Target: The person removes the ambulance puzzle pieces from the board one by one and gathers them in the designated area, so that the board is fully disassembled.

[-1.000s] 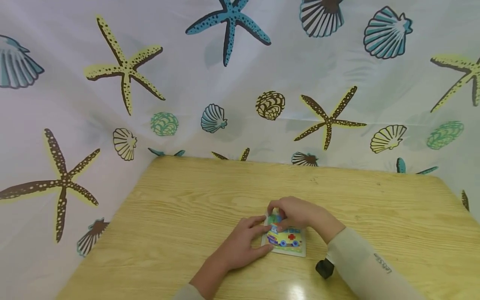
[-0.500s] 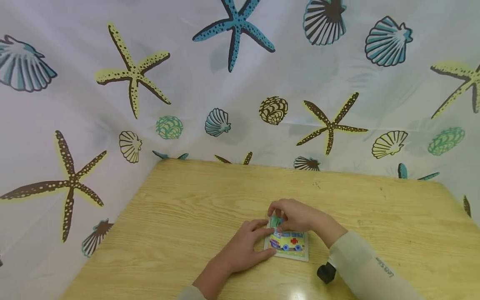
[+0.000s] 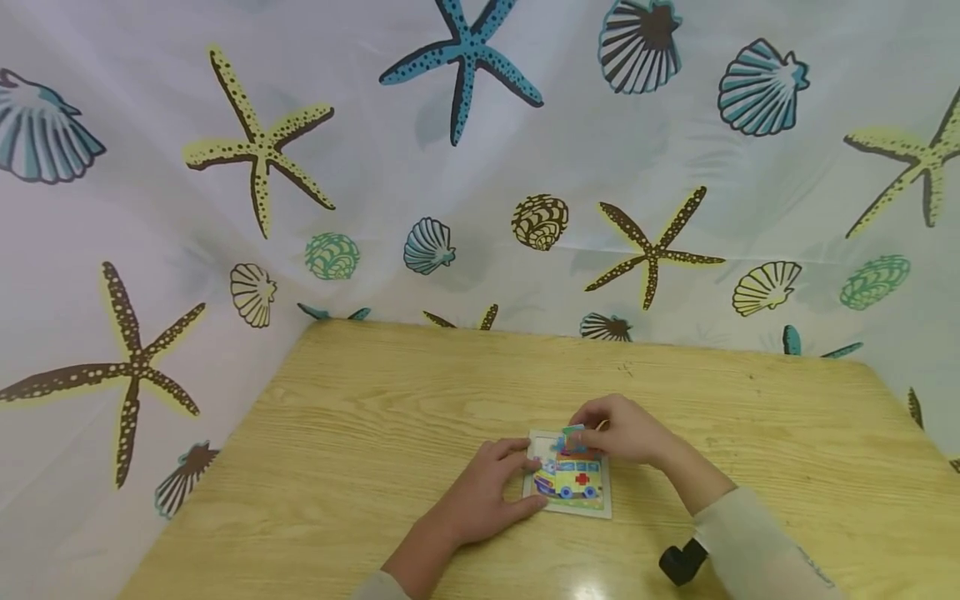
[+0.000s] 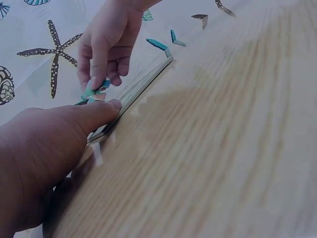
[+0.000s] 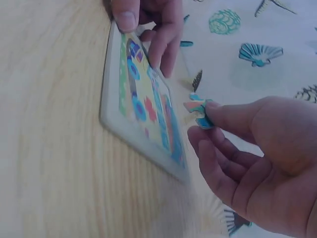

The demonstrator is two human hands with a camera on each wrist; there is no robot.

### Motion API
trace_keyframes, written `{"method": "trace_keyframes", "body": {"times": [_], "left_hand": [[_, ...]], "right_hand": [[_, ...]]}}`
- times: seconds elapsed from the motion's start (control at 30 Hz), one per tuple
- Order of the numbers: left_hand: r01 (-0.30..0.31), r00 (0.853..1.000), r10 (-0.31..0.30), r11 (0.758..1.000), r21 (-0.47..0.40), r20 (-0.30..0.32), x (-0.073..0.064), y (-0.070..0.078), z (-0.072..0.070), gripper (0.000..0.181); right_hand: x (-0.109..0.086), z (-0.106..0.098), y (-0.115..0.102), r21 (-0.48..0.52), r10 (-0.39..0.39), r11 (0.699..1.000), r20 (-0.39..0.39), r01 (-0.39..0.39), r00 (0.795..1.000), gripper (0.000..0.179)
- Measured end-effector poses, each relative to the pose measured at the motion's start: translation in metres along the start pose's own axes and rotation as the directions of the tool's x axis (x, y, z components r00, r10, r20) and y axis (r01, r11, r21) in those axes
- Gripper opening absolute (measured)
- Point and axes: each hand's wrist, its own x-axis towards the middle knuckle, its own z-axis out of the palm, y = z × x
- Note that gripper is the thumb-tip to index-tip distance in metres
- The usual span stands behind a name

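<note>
A small jigsaw puzzle board point(image 3: 607, 503) with a pale frame lies on the table, its picture a yellow ambulance with a red cross. A pale recess shows at its upper left. My left hand point(image 3: 483, 492) rests at the board's left side, thumb at the near corner and fingertips on the picture. My right hand point(image 3: 626, 432) pinches a blue-green jigsaw piece point(image 5: 198, 110) between thumb and forefinger. That piece is tilted and held just above the board's upper part, apart from it in the right wrist view.
The wooden table point(image 3: 360, 483) surrounds the board on all sides. A white cloth point(image 3: 480, 167) printed with starfish and shells hangs behind and at the sides. A black object point(image 3: 682, 562), apparently the wrist camera, sits under my right sleeve.
My right hand has lifted the jigsaw piece from the board's upper left and moved right with it, which bares the pale recess. My left hand has stayed on the board.
</note>
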Motion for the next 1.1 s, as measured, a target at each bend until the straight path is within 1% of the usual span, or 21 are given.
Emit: {"method": "trace_keyframes", "body": {"times": [0.07,0.17,0.23,0.3,0.43,0.5,0.53,0.6,0.67,0.73,0.8,0.93,1.0,1.07,1.1], "left_hand": [[-0.005,1.000,0.005,1.000,0.001,-0.009,0.000,0.000,0.000,0.047],[-0.011,1.000,0.011,1.000,0.006,-0.017,-0.001,0.000,0.001,0.047],[-0.016,1.000,0.016,1.000,0.010,-0.023,-0.001,0.001,0.001,0.046],[-0.021,0.999,0.021,1.000,0.021,-0.029,-0.001,0.000,0.002,0.046],[-0.030,0.999,0.031,0.999,0.030,-0.037,-0.001,-0.001,0.003,0.044],[-0.033,0.999,0.034,0.999,0.023,-0.042,-0.001,-0.001,0.003,0.044],[-0.032,0.999,0.032,0.999,0.019,-0.041,-0.001,-0.001,0.003,0.043],[-0.033,0.999,0.033,0.999,0.008,-0.038,-0.001,-0.001,0.004,0.043],[-0.028,0.999,0.028,1.000,-0.001,-0.030,-0.002,-0.001,0.004,0.043],[-0.024,1.000,0.024,1.000,-0.002,-0.018,-0.003,-0.001,0.005,0.043],[-0.022,1.000,0.022,1.000,0.006,-0.015,-0.003,-0.002,0.005,0.044],[-0.016,1.000,0.017,1.000,0.016,-0.023,-0.002,-0.001,0.002,0.043],[-0.014,1.000,0.015,1.000,0.012,-0.021,-0.002,-0.001,0.001,0.043],[-0.011,1.000,0.011,1.000,0.006,-0.013,-0.002,0.000,0.000,0.044],[-0.007,1.000,0.007,1.000,0.004,-0.010,-0.002,0.000,0.000,0.044]], "right_hand": [[-0.007,-0.003,0.007,0.075,0.069,0.995,-0.042,-0.065,0.997,0.018],[-0.019,-0.007,0.017,0.173,0.162,0.974,-0.081,-0.147,0.983,0.019],[-0.026,-0.011,0.022,0.209,0.204,0.961,-0.096,-0.180,0.974,0.019],[-0.033,-0.014,0.026,0.219,0.222,0.956,-0.103,-0.196,0.969,0.018],[-0.041,-0.019,0.029,0.193,0.228,0.960,-0.122,-0.202,0.966,0.017],[-0.042,-0.019,0.030,0.150,0.231,0.966,-0.141,-0.210,0.963,0.016],[-0.043,-0.018,0.029,0.109,0.236,0.969,-0.157,-0.220,0.959,0.015],[-0.044,-0.016,0.030,0.029,0.247,0.969,-0.195,-0.246,0.949,0.014],[-0.045,-0.012,0.029,-0.039,0.266,0.958,-0.236,-0.283,0.935,0.014],[-0.047,-0.008,0.028,-0.078,0.283,0.946,-0.273,-0.314,0.919,0.015],[-0.047,-0.005,0.027,-0.083,0.282,0.944,-0.293,-0.319,0.913,0.014],[-0.045,-0.003,0.021,-0.116,0.248,0.948,-0.322,-0.298,0.914,0.012],[-0.042,-0.002,0.017,-0.122,0.247,0.945,-0.338,-0.303,0.908,0.012],[-0.039,0.000,0.012,-0.104,0.250,0.949,-0.331,-0.298,0.910,0.014],[-0.038,0.001,0.009,-0.087,0.249,0.953,-0.320,-0.290,0.914,0.016]]}}
